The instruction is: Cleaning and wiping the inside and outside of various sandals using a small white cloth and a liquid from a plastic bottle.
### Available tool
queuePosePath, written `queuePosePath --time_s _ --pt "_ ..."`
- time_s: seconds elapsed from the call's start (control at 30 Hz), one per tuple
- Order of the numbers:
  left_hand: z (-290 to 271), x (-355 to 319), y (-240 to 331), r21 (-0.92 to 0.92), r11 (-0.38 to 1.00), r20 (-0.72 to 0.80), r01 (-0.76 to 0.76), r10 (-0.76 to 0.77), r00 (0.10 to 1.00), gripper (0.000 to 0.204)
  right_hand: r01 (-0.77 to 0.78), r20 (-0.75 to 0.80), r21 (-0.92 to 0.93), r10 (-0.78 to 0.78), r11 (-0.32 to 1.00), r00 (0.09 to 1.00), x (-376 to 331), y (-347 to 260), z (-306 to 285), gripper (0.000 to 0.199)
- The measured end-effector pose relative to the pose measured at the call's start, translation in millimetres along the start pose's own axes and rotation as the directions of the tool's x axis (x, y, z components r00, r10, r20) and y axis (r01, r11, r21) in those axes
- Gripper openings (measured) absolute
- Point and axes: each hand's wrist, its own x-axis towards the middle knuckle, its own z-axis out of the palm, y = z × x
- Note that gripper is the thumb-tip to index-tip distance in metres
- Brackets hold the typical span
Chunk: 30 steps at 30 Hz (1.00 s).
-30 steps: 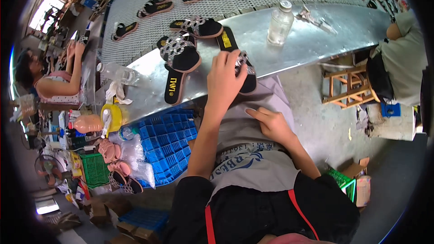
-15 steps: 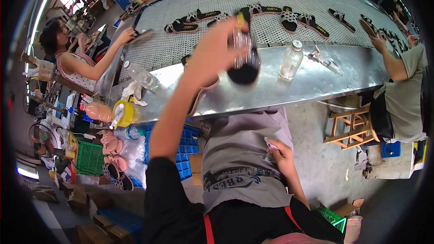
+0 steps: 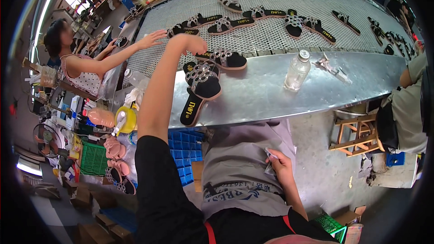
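Observation:
My left hand (image 3: 191, 43) is over the near edge of the mesh belt, fingers bent down and apart, just above the heel end of a black sandal (image 3: 231, 59) with silvery cut-out straps. I see nothing held in it, though its fingertips are partly hidden. Below that sandal, a second one (image 3: 205, 83) rests over a third (image 3: 191, 110) on the metal ledge, the third's bare black insole showing. Close to my apron, my right hand (image 3: 281, 166) is closed around a small pale cloth-like piece (image 3: 270, 157).
More sandals lie across the mesh belt (image 3: 262, 31). A clear bottle (image 3: 297, 72) and a small metal tool (image 3: 333, 70) are on the ledge (image 3: 253, 92). At left, a co-worker (image 3: 86, 70) reaches over the belt; another person (image 3: 402, 104) sits at right by a wooden stool (image 3: 357, 135).
The sandal that was in my left hand is now down among the near sandals. That hand has moved left and away from it. The co-worker at left now stretches an arm over the belt.

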Motion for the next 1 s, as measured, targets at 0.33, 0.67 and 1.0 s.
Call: queuePosePath --time_s 0.33,0.67,1.0 --pt "85.0 -20.3 53.8 -0.026 0.997 -0.422 0.075 -0.079 0.903 0.056 -0.064 -0.022 0.064 0.066 0.996 0.998 7.5 7.3 -9.5 0.032" --pt "106.0 24.3 24.6 -0.479 0.859 -0.643 -0.18 -0.204 0.738 0.047 -0.141 0.0 0.18 0.143 0.974 0.99 16.5 5.0 -15.7 0.031" --pt "52.3 -13.1 56.8 -0.308 0.759 -0.724 -0.573 0.204 0.659 0.034 -0.099 -0.089 0.395 0.145 0.914 0.985 15.3 4.0 -19.7 0.029"
